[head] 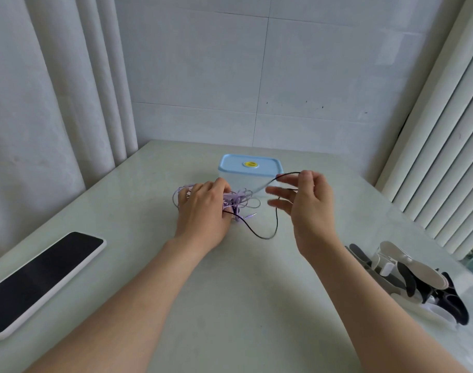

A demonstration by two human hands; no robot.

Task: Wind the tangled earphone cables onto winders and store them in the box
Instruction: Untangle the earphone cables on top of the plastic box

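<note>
right hand: my right hand (302,200) has the black cable (267,236) pinched up by the thumb and forefinger, other fingers fanned out loose. The strand is lifted clear of the table.

left hand: the left hand (203,208) is curled down over the tangle, holding it against the table. Can't tell exactly which strands it's got.

black cable: thin, round, glossy. It sags in one long loop from the pinch down to the tabletop and back into the knot.

purple cable (240,201): pale lilac, springy little loops bunched just beside the left fingers, plug end poking out front.

step: looks like the untangling bit, teasing black free of purple. No winding yet.

next move: probably a slow pull while pinning the purple down, otherwise the knot just tightens.

box (250,173): frosted plastic tub right behind the tangle, blue lid still on.

winders (407,278): I think that's the black and white flat plastic pile off to the right, well apart.

phone (41,281): dark slab, far left.
</note>
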